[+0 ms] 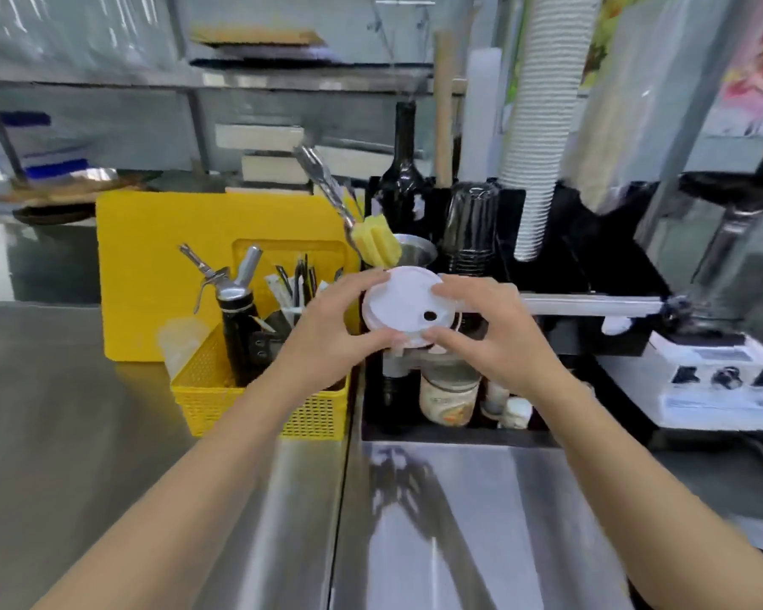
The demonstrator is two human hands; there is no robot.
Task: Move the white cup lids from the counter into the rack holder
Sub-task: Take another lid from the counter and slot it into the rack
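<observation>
A stack of white cup lids [404, 303], the top one with a small round sip hole, hangs in the air at the centre of the view. My left hand [331, 330] grips its left rim and my right hand [481, 332] grips its right rim. The stack is over the front left part of the black rack holder [591, 257], which stands on the steel counter [481, 499]. How many lids are in the stack is hidden by my fingers.
The rack carries a long sleeve of white cups [542, 134], stacked clear cups [470, 231] and a dark bottle [401, 178]. A yellow basket [239, 402] with a whipped-cream dispenser [236, 310] sits to the left. At the right stands a white blender [719, 380].
</observation>
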